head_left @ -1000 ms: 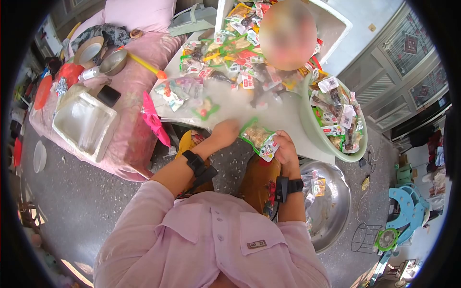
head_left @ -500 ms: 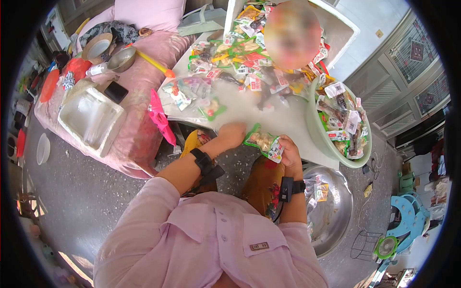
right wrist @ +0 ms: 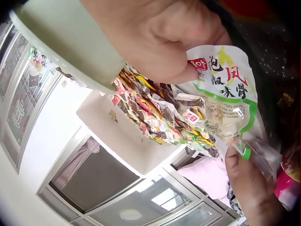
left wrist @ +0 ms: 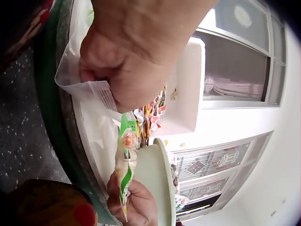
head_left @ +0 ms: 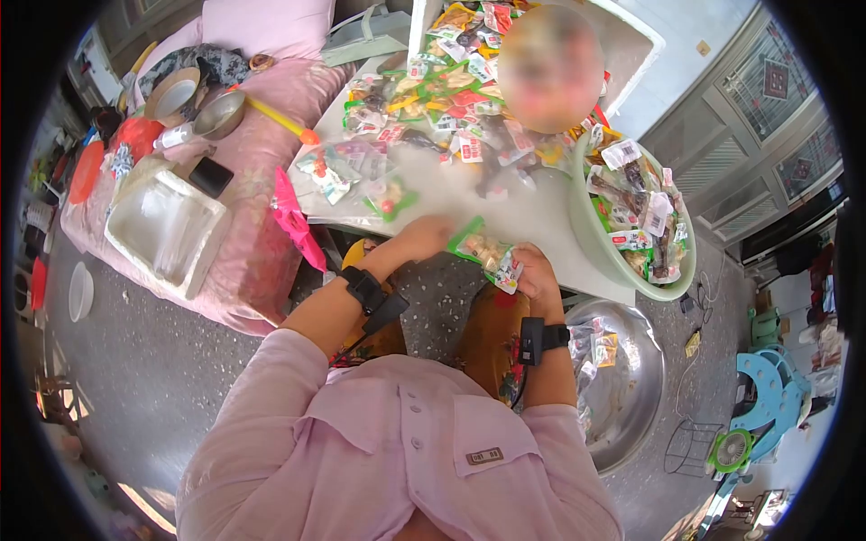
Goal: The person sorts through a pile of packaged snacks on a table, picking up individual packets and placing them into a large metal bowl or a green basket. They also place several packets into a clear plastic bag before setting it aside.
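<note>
My right hand (head_left: 538,272) pinches one end of a snack packet (head_left: 487,251) over the near edge of the table (head_left: 532,243). The packet is clear with green edging and a white printed end, and pale pieces show inside. In the right wrist view my thumb lies along the printed end of the packet (right wrist: 228,89). My left hand (head_left: 424,239), blurred in the head view, is at the packet's other end. Its fingers are curled round a clear plastic bag (left wrist: 87,92) with a ridged edge, seen in the left wrist view.
Many packets (head_left: 451,99) lie heaped across the table's far side and in a white foam box (head_left: 631,54). A pale green basin (head_left: 582,212) full of packets stands at the right. Below it is a metal basin (head_left: 636,388). A pink bag (head_left: 293,225) hangs at the left corner.
The left hand shifts slightly away from me and blurs with movement. The packet stays in the right hand, tilted a little differently. The head view swings slightly and returns.
</note>
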